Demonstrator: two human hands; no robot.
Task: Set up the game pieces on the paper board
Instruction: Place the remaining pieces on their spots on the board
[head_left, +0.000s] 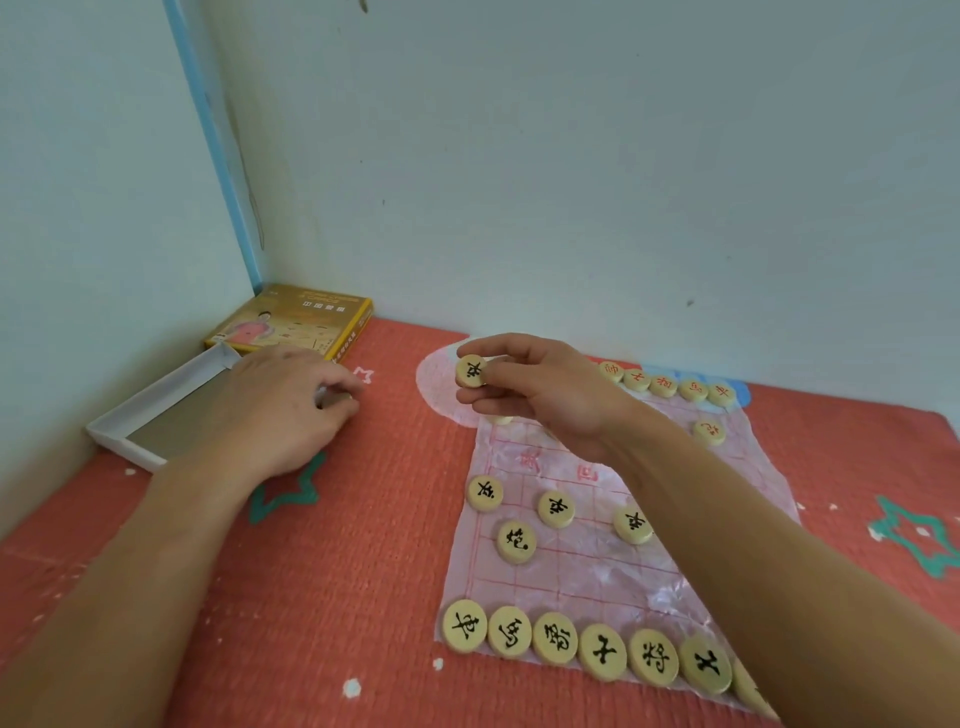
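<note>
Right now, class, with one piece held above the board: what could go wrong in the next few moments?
1. The right forearm crosses low over the paper board; it could brush the near row of pieces out of line.
2. The paper board looks thin and crinkled, so a nudge may shift everything on it.
3. The right hand pinches the black-marked piece by fingertips only; it could slip.

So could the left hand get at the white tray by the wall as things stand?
Probably yes. The left hand lies right beside the white tray, its wrist over the near corner, and nothing sits between them. Its fingers seem closed on something small, though.
</note>
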